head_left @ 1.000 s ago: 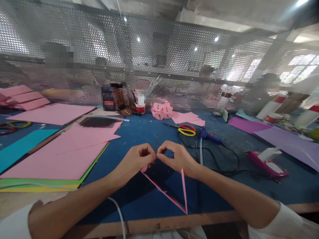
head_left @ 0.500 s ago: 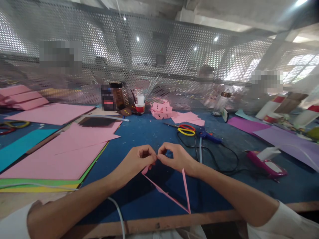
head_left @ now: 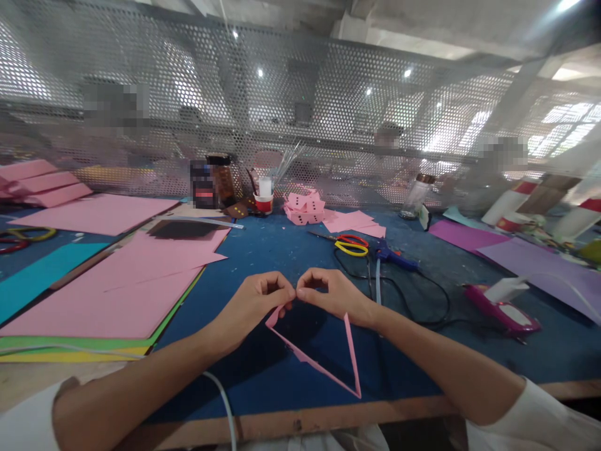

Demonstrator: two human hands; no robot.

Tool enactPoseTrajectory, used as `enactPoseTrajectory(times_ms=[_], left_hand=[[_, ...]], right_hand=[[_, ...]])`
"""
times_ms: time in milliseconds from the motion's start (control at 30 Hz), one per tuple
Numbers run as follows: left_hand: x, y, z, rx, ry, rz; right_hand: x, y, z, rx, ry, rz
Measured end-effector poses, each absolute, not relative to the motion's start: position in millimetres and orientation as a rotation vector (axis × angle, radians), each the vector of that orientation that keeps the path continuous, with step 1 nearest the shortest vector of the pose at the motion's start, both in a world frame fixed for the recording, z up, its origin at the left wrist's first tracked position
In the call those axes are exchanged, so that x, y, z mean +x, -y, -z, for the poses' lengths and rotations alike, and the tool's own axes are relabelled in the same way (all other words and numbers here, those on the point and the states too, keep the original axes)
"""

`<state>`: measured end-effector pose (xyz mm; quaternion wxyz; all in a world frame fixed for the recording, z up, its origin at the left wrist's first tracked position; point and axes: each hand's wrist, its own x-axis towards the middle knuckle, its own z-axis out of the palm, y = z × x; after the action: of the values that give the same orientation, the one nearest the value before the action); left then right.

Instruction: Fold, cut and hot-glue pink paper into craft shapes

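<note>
My left hand (head_left: 263,299) and my right hand (head_left: 332,293) meet fingertip to fingertip above the middle of the blue table, both pinched closed. A folded pink paper strip (head_left: 315,363) hangs from them, bent into an angular, open shape with a sharp corner toward the table's front edge. One end runs up into the left fingers; the other side rises to just below the right hand. The fingers hide the part of the strip between them. Past my hands lie scissors with red and yellow handles (head_left: 351,245) and a blue glue gun (head_left: 394,255).
Pink paper sheets (head_left: 117,294) cover the left side, over green and yellow ones. Pink dotted paper pieces (head_left: 304,208) and a cup of sticks (head_left: 263,202) stand at the back by a perforated metal screen (head_left: 319,125). A magenta power strip (head_left: 504,310) and purple sheets (head_left: 539,269) are on the right.
The hands stay nearly where they were, fingertips still together. The pink strip's lower corner has shifted slightly upward, away from the table's front edge.
</note>
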<state>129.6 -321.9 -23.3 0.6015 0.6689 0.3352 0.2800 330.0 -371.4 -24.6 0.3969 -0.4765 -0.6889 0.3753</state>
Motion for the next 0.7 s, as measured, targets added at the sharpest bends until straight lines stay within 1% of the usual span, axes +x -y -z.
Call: enactPoseTrajectory(times_ms=[167, 367, 467, 600, 700], left_hand=[[129.6, 321.2, 24.4, 1.533, -0.767, -0.629], [128.4, 321.6, 25.1, 1.533, -0.747, -0.626], [128.8, 321.3, 22.2, 1.518, -0.769, -0.669], [129.2, 315.9, 18.9, 1.494, -0.832, -0.751], [127.9, 309.8, 17.7, 1.422, -0.846, -0.802]], right_hand=[[330.3, 371.6, 26.2, -1.207, 1.719, -1.037], [329.7, 372.3, 25.8, -1.196, 1.718, -1.051], [331.6, 370.3, 25.4, -1.13, 1.648, -1.116], [338.5, 366.6, 22.2, -1.095, 1.577, -1.097], [345.0, 365.0, 20.2, -1.094, 1.504, -1.174]])
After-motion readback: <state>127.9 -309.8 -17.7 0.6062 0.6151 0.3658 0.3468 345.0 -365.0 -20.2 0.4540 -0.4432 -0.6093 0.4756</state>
